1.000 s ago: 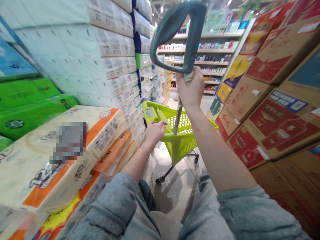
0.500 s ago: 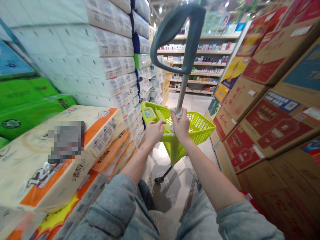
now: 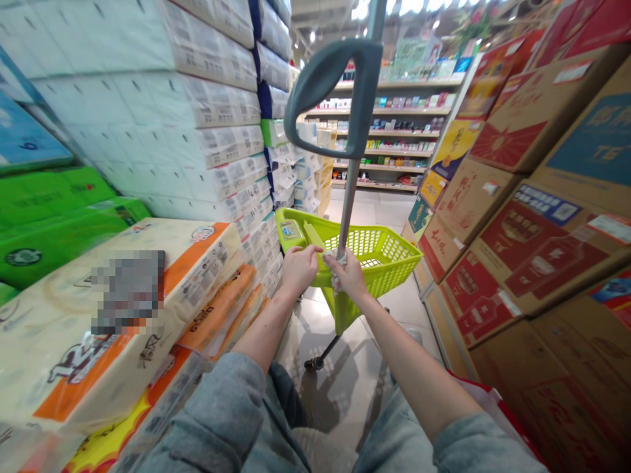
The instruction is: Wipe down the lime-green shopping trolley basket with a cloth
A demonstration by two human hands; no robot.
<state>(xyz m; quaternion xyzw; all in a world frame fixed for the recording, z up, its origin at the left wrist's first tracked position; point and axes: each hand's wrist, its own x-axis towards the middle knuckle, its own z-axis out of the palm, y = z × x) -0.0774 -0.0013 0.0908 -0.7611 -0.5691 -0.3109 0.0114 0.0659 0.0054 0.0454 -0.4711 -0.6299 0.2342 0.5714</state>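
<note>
1. Change: the right hand [image 3: 351,274] has dropped from just under the grey handle [image 3: 363,105] to the foot of the metal pole [image 3: 350,190], down at basket level.
2. Right hand state: closed around a crumpled pale cloth [image 3: 336,281], pressing it to the pole's foot. Some cloth pokes out past the thumb side.
3. Left hand [image 3: 300,269]: half curled, laid over the near rim of the green basket [image 3: 394,268], fingertips toward the cloth. Same spot as earlier; can't tell whether the fingers wrap underneath.
4. Meaning for the work: contact is now where pole and basket join, and the pole between there and the handle is uncovered. My read: the left hand is steadying the basket (grip hidden, so no bet on how firmly).
5. Basket location: straight ahead, below the handle, a caster [image 3: 314,362] visible under it, between the cream tissue pack [image 3: 175,279] on the left and stacked cartons [image 3: 530,240] on the right.
</note>
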